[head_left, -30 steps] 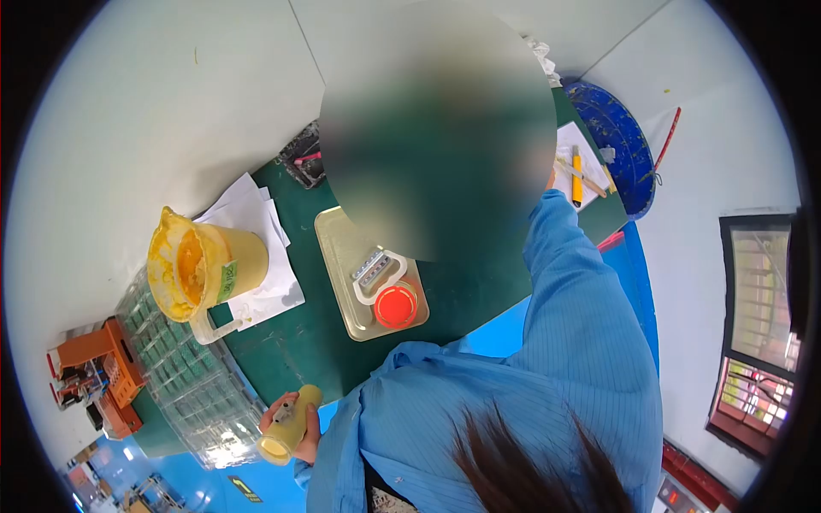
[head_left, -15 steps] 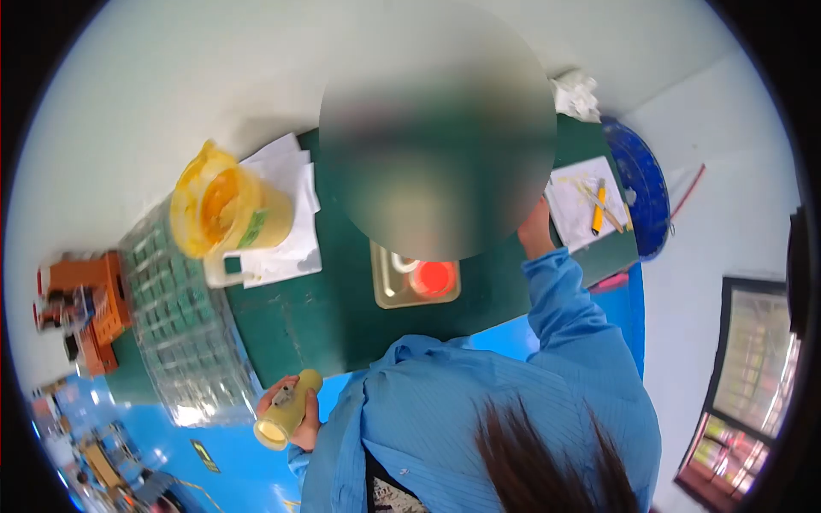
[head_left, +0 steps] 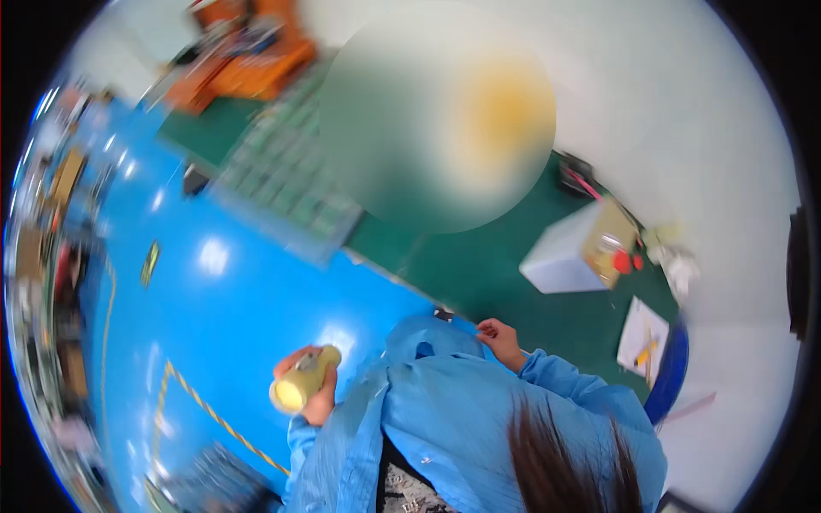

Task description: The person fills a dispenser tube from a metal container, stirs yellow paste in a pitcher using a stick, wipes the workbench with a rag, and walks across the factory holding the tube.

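Observation:
My left hand (head_left: 317,395) is closed around a pale yellow bottle-shaped container (head_left: 304,376), held tilted over the blue floor, its light round end facing down and left. Small dark marks show on its side. My right hand (head_left: 503,339) is at the front edge of the green table (head_left: 479,274), just beside the blue jacket. Its fingers are loosely bent and slightly apart, with nothing visible between them.
A clear compartmented tray (head_left: 291,184) lies on the table's left part, below an orange rack (head_left: 265,68). Farther right are a white box (head_left: 560,256), paper with a yellow cutter (head_left: 646,351) and a blue bin (head_left: 673,368). A round blur hides the upper middle.
The view has swung left, showing more floor. My right hand has come back from near the paper to the table's front edge. My left hand still holds the yellow container.

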`<control>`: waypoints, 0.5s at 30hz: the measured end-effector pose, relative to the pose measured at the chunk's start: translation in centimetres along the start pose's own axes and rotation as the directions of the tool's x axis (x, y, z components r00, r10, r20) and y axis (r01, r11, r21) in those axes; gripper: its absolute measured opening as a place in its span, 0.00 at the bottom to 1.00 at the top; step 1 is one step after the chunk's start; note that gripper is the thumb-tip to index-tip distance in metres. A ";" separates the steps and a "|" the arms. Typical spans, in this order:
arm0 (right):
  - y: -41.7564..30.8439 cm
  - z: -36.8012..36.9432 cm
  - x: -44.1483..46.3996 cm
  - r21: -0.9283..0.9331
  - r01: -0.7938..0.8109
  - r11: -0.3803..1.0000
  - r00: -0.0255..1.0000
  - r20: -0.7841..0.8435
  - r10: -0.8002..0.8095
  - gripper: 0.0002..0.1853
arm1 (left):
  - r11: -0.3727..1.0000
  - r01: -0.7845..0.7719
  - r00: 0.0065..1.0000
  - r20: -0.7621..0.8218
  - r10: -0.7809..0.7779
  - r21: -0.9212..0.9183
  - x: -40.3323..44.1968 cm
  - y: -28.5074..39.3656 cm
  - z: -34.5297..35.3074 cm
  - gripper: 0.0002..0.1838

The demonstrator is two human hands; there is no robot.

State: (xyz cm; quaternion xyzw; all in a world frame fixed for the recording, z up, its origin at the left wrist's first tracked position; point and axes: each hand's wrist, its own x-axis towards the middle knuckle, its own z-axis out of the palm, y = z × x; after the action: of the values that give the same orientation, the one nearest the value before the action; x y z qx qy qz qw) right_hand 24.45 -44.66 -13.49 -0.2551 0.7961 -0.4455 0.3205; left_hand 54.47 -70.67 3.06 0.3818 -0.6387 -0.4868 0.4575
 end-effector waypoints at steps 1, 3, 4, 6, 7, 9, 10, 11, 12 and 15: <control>-0.8 2.0 0.9 -0.081 0.059 0.995 0.997 0.061 -0.054 0.09 | 0.987 -0.020 0.999 -0.023 0.024 0.162 -0.7 -0.2 -2.5 0.27; -2.5 5.8 2.4 -0.216 0.208 0.954 0.957 0.246 -0.153 0.11 | 0.928 -0.023 0.989 -0.126 0.076 0.373 -2.4 -2.2 -7.5 0.21; -2.3 7.6 2.9 -0.088 0.231 0.969 0.915 0.359 -0.186 0.12 | 0.937 -0.034 0.983 -0.157 0.094 0.348 -3.1 -2.2 -9.6 0.21; -2.3 11.2 2.2 -0.205 0.043 0.978 0.842 0.534 0.075 0.15 | 0.992 0.123 0.922 -0.371 -0.107 0.022 -5.0 -2.8 -14.0 0.21; -2.6 12.7 2.0 -0.288 -0.040 0.957 0.799 0.566 0.204 0.17 | 0.994 0.069 0.917 -0.399 -0.031 0.082 -5.8 -3.9 -16.9 0.26; 2.6 17.3 2.4 -0.279 0.045 0.959 0.767 0.625 0.146 0.18 | 0.978 0.185 0.848 -0.519 -0.109 0.097 -7.6 -3.9 -22.2 0.27; 5.1 19.9 3.1 -0.263 0.074 0.962 0.757 0.642 0.117 0.19 | 0.977 0.204 0.817 -0.562 -0.133 0.065 -8.2 -4.0 -24.8 0.28; 2.9 22.9 2.6 -0.233 0.107 0.967 0.710 0.698 0.090 0.19 | 0.976 0.214 0.788 -0.597 -0.152 0.034 -8.7 -4.6 -27.4 0.28; -0.5 26.0 1.6 -0.199 0.136 0.971 0.659 0.750 0.062 0.19 | 0.975 0.220 0.758 -0.630 -0.169 0.004 -9.2 -5.1 -29.7 0.28; -8.8 34.9 1.1 -0.228 0.177 0.958 0.541 0.835 0.099 0.17 | 0.970 0.225 0.674 -0.734 -0.087 0.091 -10.4 -6.1 -36.1 0.28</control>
State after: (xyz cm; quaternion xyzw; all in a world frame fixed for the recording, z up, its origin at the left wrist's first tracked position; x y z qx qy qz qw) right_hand 50.49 -68.64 -20.04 -0.4982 0.5943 -0.1562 0.6118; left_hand 92.23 -72.27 -1.24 0.6344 -0.4108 -0.2762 0.5937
